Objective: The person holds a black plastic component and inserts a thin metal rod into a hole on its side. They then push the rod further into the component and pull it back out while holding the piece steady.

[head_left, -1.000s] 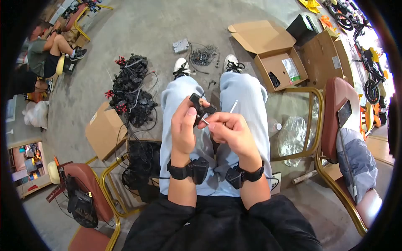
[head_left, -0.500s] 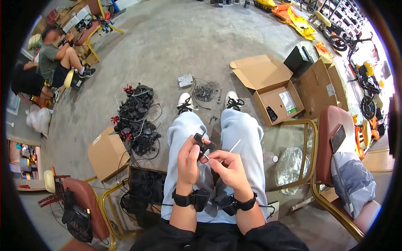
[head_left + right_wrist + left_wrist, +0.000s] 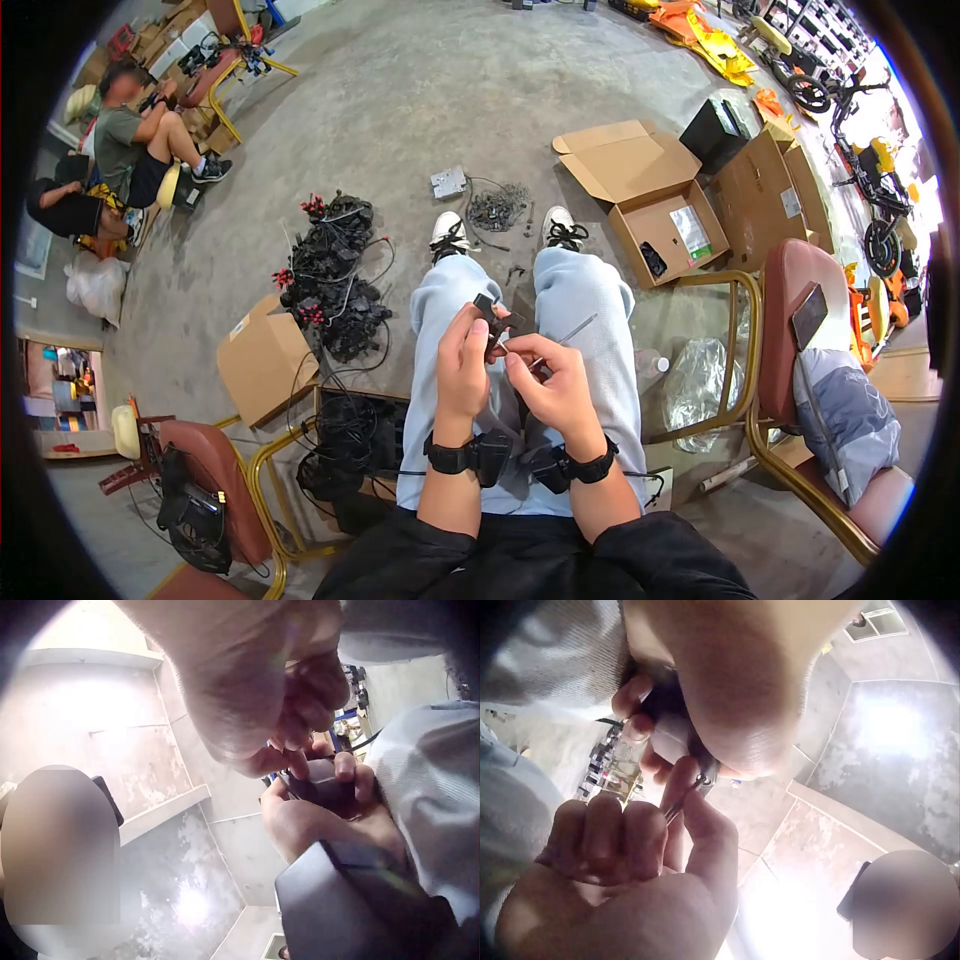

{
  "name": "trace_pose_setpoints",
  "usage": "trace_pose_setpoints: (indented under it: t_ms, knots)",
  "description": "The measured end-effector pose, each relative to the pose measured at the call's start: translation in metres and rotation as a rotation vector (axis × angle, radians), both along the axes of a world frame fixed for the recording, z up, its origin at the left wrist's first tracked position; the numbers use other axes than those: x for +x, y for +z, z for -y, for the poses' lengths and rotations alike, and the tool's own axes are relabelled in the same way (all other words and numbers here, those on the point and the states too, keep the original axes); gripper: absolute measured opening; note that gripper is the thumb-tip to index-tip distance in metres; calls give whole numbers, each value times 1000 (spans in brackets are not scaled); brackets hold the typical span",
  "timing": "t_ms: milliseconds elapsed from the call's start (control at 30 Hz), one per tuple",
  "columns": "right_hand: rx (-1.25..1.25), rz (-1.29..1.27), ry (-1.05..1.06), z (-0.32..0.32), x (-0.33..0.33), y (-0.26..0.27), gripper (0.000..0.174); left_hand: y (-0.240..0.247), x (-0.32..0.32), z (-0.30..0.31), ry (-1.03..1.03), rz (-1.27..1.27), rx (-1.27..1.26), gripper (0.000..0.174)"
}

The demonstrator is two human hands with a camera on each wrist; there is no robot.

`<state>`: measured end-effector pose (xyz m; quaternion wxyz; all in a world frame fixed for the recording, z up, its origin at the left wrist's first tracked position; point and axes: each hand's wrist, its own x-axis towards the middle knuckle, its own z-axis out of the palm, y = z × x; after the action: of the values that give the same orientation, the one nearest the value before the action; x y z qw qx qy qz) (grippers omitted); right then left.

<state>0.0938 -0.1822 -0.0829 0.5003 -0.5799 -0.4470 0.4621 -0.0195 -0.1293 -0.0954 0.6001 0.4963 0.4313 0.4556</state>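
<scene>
My left hand [image 3: 462,375] holds a small black part [image 3: 512,321] above my knees, its fingers wrapped about it. In the left wrist view the black part [image 3: 671,735] looks rounded and is partly covered by fingers. My right hand [image 3: 555,390] pinches a thin metal hex key [image 3: 580,327] between thumb and fingers. One end of the key meets the black part, while its long arm sticks out to the right past the knuckles. The right wrist view shows both hands close together around the dark part [image 3: 326,787].
A heap of black parts with cables [image 3: 335,280] lies on the floor to the left. Ahead are a metal box [image 3: 448,183] and a pile of small screws [image 3: 497,207]. An open cardboard box [image 3: 665,235] and a red chair [image 3: 800,300] stand right; another chair [image 3: 215,480] stands left.
The hex key's long arm has swung from pointing up and away to pointing more to the right. Both hands stay together on the black part while the head view has tilted up.
</scene>
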Motion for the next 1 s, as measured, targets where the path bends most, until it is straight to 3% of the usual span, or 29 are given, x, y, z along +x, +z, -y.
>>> trace_pose_setpoints:
  t_ms: [133,300,500,633,733,833,967,1000]
  knots:
    - [18,-64,6,2,0,-5,12,0,-2,1,-3,30,-10,28]
    - [-137,-604,150,-2,9,-10,13,0,-3,-1,-39,50,69,28]
    - [-297,-856,223,-1,15,2,18,5,-6,1,-114,68,134,28]
    - [-231,-773,229,0,8,-1,15,5,-5,2,-82,54,108,28]
    - [3,-120,28,2,-5,3,14,5,-6,0,-24,89,57,29]
    - [111,39,18,0,-9,9,12,12,-7,0,0,140,5,29]
    - [77,-125,21,-1,-9,6,12,13,-12,-1,15,136,-4,29]
    - [18,-291,72,-1,-4,2,12,13,-11,0,15,137,-7,29]
